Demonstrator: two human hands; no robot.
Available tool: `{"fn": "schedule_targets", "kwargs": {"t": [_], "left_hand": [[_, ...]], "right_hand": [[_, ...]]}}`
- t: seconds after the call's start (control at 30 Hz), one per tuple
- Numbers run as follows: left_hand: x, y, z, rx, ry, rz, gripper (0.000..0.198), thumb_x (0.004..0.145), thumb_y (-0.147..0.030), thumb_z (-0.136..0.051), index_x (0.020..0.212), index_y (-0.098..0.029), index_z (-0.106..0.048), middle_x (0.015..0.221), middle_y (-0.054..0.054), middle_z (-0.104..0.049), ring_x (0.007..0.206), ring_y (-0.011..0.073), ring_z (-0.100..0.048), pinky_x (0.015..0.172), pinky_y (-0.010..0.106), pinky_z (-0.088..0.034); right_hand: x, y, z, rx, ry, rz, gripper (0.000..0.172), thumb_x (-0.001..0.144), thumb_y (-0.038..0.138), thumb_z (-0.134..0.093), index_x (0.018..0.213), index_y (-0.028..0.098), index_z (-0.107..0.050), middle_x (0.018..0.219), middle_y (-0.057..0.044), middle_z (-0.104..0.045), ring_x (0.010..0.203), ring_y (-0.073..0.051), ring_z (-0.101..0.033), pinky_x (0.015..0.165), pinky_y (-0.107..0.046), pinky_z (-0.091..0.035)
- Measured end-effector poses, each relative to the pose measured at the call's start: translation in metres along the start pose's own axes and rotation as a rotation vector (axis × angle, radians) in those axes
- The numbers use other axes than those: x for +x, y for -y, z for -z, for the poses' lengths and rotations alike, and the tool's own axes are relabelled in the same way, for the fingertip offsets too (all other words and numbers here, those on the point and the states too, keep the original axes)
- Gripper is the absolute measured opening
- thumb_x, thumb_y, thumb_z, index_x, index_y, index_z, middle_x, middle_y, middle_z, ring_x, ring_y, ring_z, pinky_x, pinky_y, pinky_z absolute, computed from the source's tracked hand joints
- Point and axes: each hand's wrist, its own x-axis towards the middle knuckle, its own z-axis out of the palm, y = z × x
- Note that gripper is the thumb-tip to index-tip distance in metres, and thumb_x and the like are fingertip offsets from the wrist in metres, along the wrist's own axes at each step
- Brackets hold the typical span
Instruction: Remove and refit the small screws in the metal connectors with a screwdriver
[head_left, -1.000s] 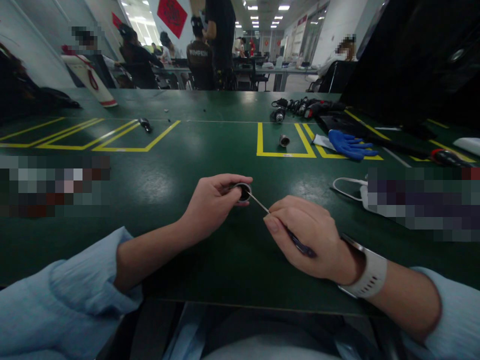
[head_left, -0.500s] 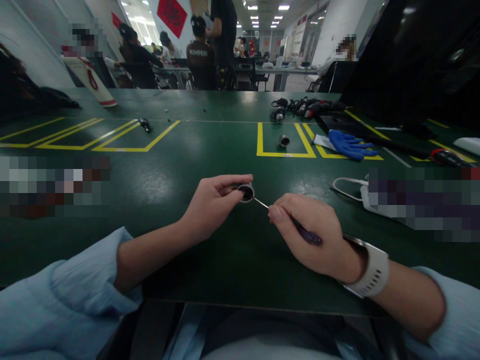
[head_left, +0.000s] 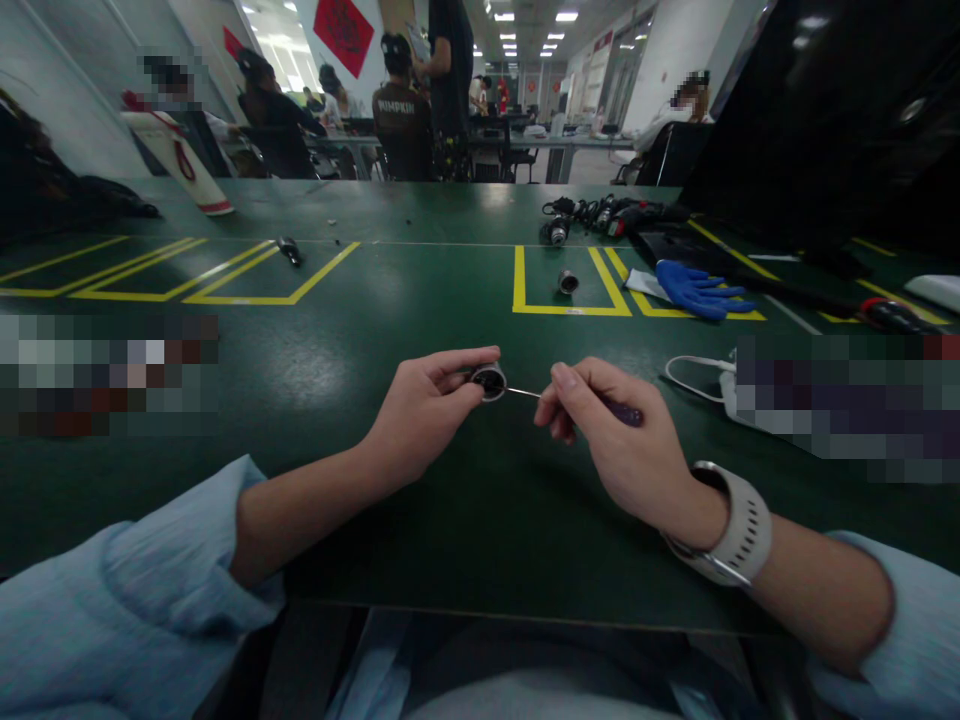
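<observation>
Between the thumb and fingers of my left hand [head_left: 427, 415] is a short, round metal connector shell [head_left: 491, 383], its open end turned towards the right and me. My right hand [head_left: 611, 430] is closed around the dark purple handle of a screwdriver [head_left: 624, 413]. The thin metal shaft points left, and its tip reaches the rim or inside of the shell; exactly where it touches is too small to tell. Both hands are above the green table [head_left: 450, 540], near its front edge.
A similar metal ring [head_left: 568, 282] sits inside a yellow-taped box ahead. A blue glove [head_left: 701, 288] and black cables [head_left: 592, 213] lie at the back right. A small black part [head_left: 289, 250] is at the back left. A white cable [head_left: 694, 375] loops at right.
My right hand has rolled, the thumb now uppermost, and the screwdriver lies flatter against the shell. The left hand and the shell have shifted only slightly left.
</observation>
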Motion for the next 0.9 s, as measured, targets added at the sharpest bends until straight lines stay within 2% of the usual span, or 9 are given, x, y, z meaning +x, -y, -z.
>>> {"fn": "schedule_targets", "kwargs": {"t": [0.2,0.33,0.5,0.7,0.9], "left_hand": [[0.003,0.003,0.001,-0.058,-0.020,0.022,0.039,0.072,-0.014,-0.063,0.110,-0.013,-0.065,0.095,0.007,-0.072,0.085,0.0168,-0.068,0.085,0.031,-0.052],[0.004,0.004,0.002,-0.091,-0.013,0.035,0.038,0.071,-0.015,-0.065,0.108,-0.013,-0.066,0.096,0.007,-0.072,0.085,0.0169,-0.068,0.086,0.032,-0.053],[0.006,0.004,0.003,-0.134,-0.031,0.043,0.036,0.070,-0.015,-0.066,0.105,-0.013,-0.067,0.098,0.007,-0.072,0.087,0.0172,-0.067,0.088,0.033,-0.053],[0.007,0.004,0.001,-0.179,-0.066,0.029,0.035,0.068,-0.015,-0.068,0.103,-0.012,-0.068,0.099,0.007,-0.071,0.088,0.0178,-0.067,0.088,0.033,-0.054],[0.004,0.002,-0.001,-0.216,-0.083,0.039,0.033,0.068,-0.015,-0.068,0.101,-0.011,-0.068,0.101,0.008,-0.070,0.093,0.0193,-0.066,0.086,0.033,-0.055]], "right_hand": [[0.002,-0.007,-0.005,0.418,-0.017,-0.224,0.024,0.087,0.038,-0.056,0.075,0.017,-0.060,0.071,0.000,-0.063,0.063,-0.010,-0.057,0.056,-0.021,-0.047],[0.002,-0.007,-0.007,0.528,-0.023,-0.297,0.021,0.086,0.035,-0.058,0.075,0.017,-0.061,0.073,-0.001,-0.064,0.065,-0.010,-0.057,0.059,-0.022,-0.048],[0.000,-0.009,-0.010,0.534,-0.015,-0.230,0.019,0.086,0.033,-0.059,0.076,0.018,-0.062,0.076,-0.001,-0.064,0.069,-0.011,-0.059,0.062,-0.024,-0.049],[-0.003,-0.014,-0.011,0.391,-0.018,-0.108,0.019,0.087,0.034,-0.057,0.080,0.018,-0.063,0.082,-0.002,-0.064,0.073,-0.012,-0.059,0.066,-0.025,-0.050],[-0.005,-0.015,-0.011,0.307,-0.035,-0.056,0.017,0.088,0.034,-0.057,0.084,0.019,-0.063,0.083,-0.002,-0.064,0.075,-0.013,-0.060,0.068,-0.027,-0.051]]}}
